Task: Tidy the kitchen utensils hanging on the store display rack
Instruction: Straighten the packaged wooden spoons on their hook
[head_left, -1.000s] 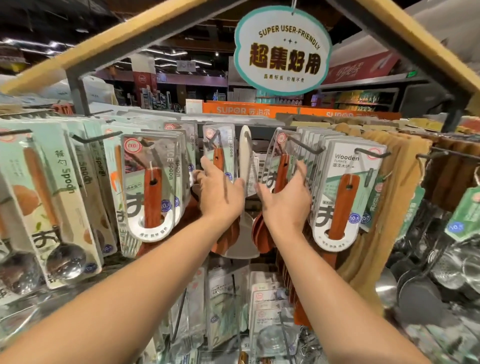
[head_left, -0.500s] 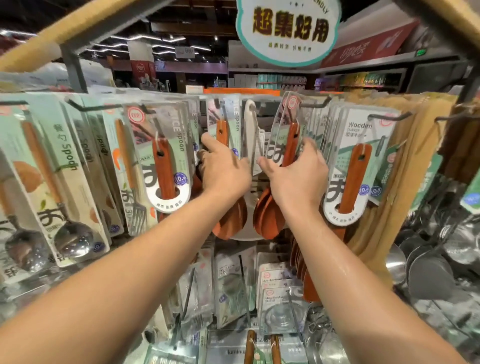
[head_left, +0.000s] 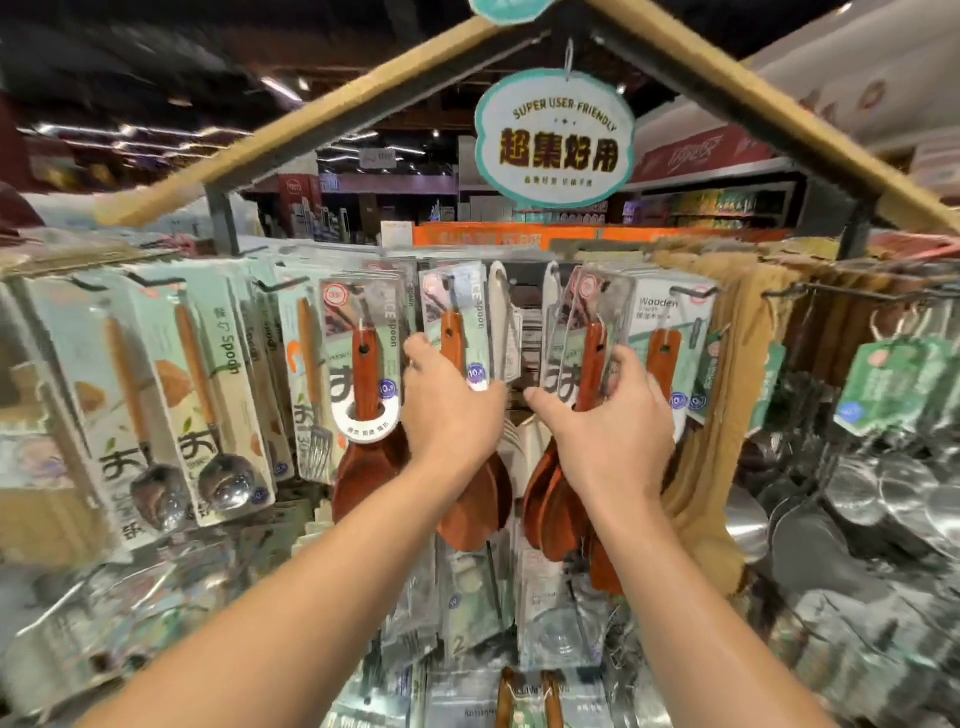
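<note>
Packaged wooden rice spoons hang in rows on the rack's hooks. My left hand (head_left: 451, 410) grips the lower part of a hanging pack of red-brown rice spoons (head_left: 453, 332), fingers curled behind its card. My right hand (head_left: 602, 421) holds the neighbouring pack of red-brown spoons (head_left: 589, 332), thumb in front and fingers round its edge. Between the two packs hang white spoons (head_left: 501, 306). Another rice spoon pack (head_left: 363, 353) with a round white card hangs just left of my left hand.
Metal spoon packs (head_left: 208, 395) fill the hooks at left. A wooden turner pack (head_left: 665, 332) and pale wooden utensils (head_left: 737, 364) hang at right, with steel ladles and strainers (head_left: 862, 499) beyond. More packs hang on a lower row (head_left: 550, 613). A sign (head_left: 553, 140) hangs overhead.
Both hands keep hold of the two spoon packs and have drawn slightly apart. The view has tilted up, so the sign and roof beams show more fully.
</note>
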